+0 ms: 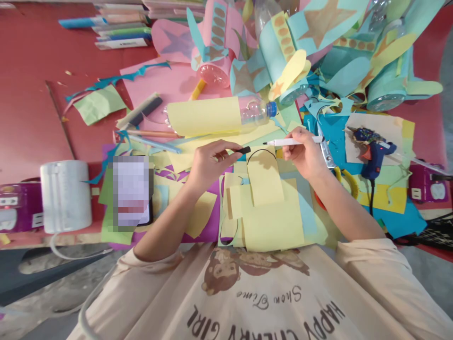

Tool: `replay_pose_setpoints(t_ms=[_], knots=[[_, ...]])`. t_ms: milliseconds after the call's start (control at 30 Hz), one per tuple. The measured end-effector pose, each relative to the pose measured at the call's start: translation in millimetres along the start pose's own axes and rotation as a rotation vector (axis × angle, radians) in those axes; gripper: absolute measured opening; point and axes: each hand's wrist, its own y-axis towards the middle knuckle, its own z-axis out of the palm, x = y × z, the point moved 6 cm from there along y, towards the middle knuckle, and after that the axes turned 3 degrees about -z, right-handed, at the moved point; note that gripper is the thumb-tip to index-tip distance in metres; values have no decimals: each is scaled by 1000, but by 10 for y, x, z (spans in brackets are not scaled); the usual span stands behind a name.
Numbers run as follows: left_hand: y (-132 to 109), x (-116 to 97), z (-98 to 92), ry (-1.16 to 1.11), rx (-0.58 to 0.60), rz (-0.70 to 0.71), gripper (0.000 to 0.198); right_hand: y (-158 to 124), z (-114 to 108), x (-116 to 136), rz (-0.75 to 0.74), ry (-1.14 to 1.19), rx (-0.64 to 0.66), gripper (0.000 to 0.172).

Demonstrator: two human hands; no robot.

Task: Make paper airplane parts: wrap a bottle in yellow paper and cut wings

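my right fingers (300, 141) pinch the white marker (293, 141), tip bare; my left fingers (226, 150) clamp its black cap (244, 150). both hover over the yellow paper (265, 177) mid-counter (31, 118). i judge capping wants tip and cap aligned.
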Motion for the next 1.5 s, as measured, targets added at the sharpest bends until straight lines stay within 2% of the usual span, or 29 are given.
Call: replay_pose_setpoints(t_ms=[67, 167, 567, 767, 1000, 1067, 1133, 1267, 1333, 1400, 1500], knots=[[-30, -18, 27, -147, 1, -55, 17, -22, 41, 10, -4, 6, 29, 21], [-51, -42, 65, -211, 21, -66, 18, -47, 81, 12, 1, -2, 48, 21], [-64, -74, 87, -190, 25, 46, 14, -75, 138, -43, 34, -4, 102, 15], [-87, -100, 114, -163, 32, 65, 13, -97, 155, -94, 49, -17, 118, 17], [-86, -86, 145, -238, 35, 59, 16, -125, 200, -152, 86, 20, 155, 18], [-74, -63, 175, -335, 83, 34, 22, -137, 234, -147, 98, 71, 191, 19], [-68, -41, 231, -476, 184, -5, 32, -158, 281, -147, 127, 130, 250, 20], [-135, -62, 391, -646, 497, -34, 60, -231, 396, -180, 223, 193, 418, 24], [-196, -91, 452, -678, 623, 3, 61, -268, 446, -191, 250, 215, 504, 27], [-237, -105, 479, -721, 666, 59, 54, -293, 477, -192, 261, 245, 561, 27], [-253, -76, 504, -761, 661, 96, 52, -313, 497, -179, 262, 300, 608, 24]])
